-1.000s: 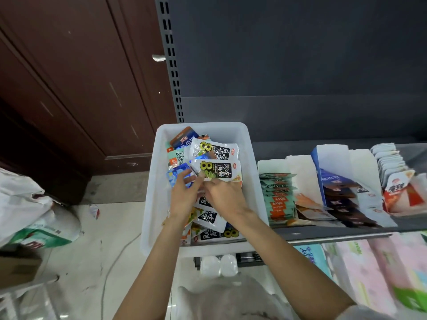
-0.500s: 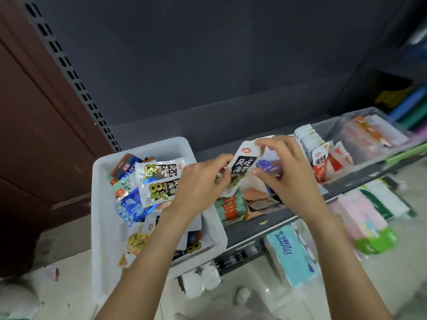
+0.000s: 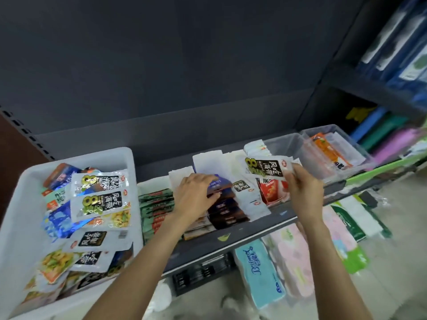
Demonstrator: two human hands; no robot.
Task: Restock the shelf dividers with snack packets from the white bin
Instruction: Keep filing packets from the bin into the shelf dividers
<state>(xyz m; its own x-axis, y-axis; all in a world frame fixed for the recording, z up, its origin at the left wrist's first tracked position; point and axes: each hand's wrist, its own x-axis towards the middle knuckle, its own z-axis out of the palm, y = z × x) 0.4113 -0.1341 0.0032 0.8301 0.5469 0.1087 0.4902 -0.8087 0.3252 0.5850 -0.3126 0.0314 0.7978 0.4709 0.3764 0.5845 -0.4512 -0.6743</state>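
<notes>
The right hand [image 3: 302, 190] pinches one white snack packet [image 3: 265, 168] by its end, holding it flat in the air above the shelf [image 3: 272, 221], over the red packets [image 3: 271, 190]. The left hand [image 3: 196, 195] lies with fingers spread on the row of dark packets [image 3: 225, 209] standing on the shelf between white dividers [image 3: 208, 162]. The white bin [image 3: 20, 204] sits at the shelf's left end, heaped with mixed packets.

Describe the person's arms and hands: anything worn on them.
Both forearms are bare all the way to the frame's bottom edge: no sleeves show. The left hand and right hand wear no gloves, and no rings, watch or bracelets can be seen.
</notes>
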